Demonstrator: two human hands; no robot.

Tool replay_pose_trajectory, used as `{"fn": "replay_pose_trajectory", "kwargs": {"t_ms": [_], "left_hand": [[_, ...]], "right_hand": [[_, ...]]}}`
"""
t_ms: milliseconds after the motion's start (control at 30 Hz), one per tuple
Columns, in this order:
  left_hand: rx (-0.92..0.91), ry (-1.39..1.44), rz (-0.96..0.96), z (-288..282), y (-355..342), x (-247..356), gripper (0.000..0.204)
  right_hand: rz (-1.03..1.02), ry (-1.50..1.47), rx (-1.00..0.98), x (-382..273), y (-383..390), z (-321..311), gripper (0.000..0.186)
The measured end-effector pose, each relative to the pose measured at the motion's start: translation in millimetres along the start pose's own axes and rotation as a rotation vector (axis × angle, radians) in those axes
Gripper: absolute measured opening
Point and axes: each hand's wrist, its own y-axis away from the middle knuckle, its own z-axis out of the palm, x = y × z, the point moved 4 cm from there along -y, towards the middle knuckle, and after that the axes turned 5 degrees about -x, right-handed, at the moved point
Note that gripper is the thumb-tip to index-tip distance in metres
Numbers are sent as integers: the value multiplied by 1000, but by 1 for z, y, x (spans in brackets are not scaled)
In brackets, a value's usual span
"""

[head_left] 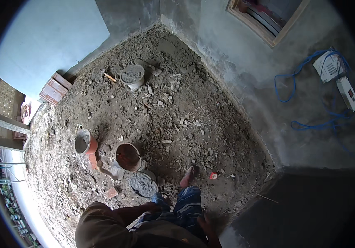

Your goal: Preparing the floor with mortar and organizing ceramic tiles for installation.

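Observation:
My left hand [150, 206] is by my left thigh, beside a bucket of wet grey mortar [143, 184]; its fingers are too dark to make out. At my right thigh hangs my right hand [204, 225], fingers loosely stretched and nothing seen in them. Just beyond the mortar bucket, a second bucket [128, 157] shows a reddish-brown inside. A trowel [116, 170] with a curved handle lies to its left. Farther left stands an orange bucket [90, 144] with grey mortar in it. My bare right foot [188, 177] is on the rubble floor.
A pale bucket of mortar [134, 82] stands farther off, near an orange-handled tool [109, 77]. Loose bricks [111, 192] and stone chips cover the uneven ground. Stacked boxes [55, 88] stand at left. Blue cable [295, 80] and white electrical boxes [330, 66] are on the right wall.

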Motion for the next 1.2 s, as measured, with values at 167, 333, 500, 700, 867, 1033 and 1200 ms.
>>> {"fn": "replay_pose_trajectory", "kwargs": {"t_ms": [167,333,500,700,867,1033,1200], "left_hand": [[550,794,22,-116,43,35,69],[910,1108,-307,-203,117,25,60],[861,1261,-151,-269,144,-49,60],[662,1201,-114,-382,118,-159,64],[805,1438,43,-513,159,-221,41],[755,1500,84,-624,209,-256,43],[794,1584,97,-722,241,-301,48]], "right_hand": [[314,378,-480,-55,-87,-96,57],[371,-114,-504,-146,-160,-152,57],[531,817,-971,-230,-234,-117,79],[204,593,-515,-385,-379,-50,79],[-86,63,-94,-565,-496,-19,59],[-116,91,-129,-722,-597,18,52],[-54,-130,-295,-848,-712,95,50]]}}
